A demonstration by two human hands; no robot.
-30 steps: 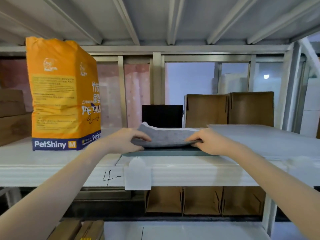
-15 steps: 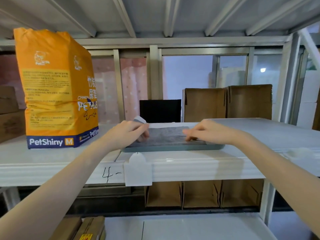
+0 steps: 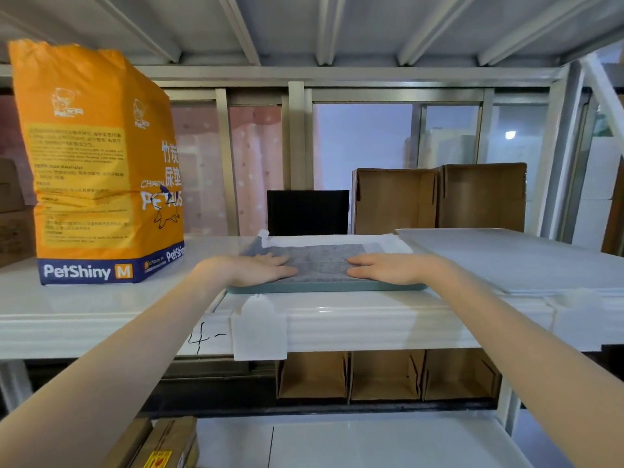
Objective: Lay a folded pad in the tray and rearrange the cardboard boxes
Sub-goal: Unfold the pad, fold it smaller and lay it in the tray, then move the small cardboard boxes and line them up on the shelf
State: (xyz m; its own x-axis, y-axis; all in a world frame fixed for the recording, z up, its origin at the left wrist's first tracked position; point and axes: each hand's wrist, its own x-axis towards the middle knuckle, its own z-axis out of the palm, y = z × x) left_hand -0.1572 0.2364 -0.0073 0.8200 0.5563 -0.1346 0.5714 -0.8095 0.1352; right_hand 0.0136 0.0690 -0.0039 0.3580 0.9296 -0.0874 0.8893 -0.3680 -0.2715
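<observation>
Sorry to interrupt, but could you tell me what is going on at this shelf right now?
A person is laying a grey pad into a shallow green tray on the white shelf. The left hand and right hand lie flat on the pad, palms down, pressing it into the tray. An orange PetShiny bag stands to the left, and two open cardboard boxes stand behind on the right, not yet touched.

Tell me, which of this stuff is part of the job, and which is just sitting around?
Job: pad, tray, cardboard boxes, left hand and right hand flat on the pad.
Lying about: orange bag, black box, white tag.
</observation>
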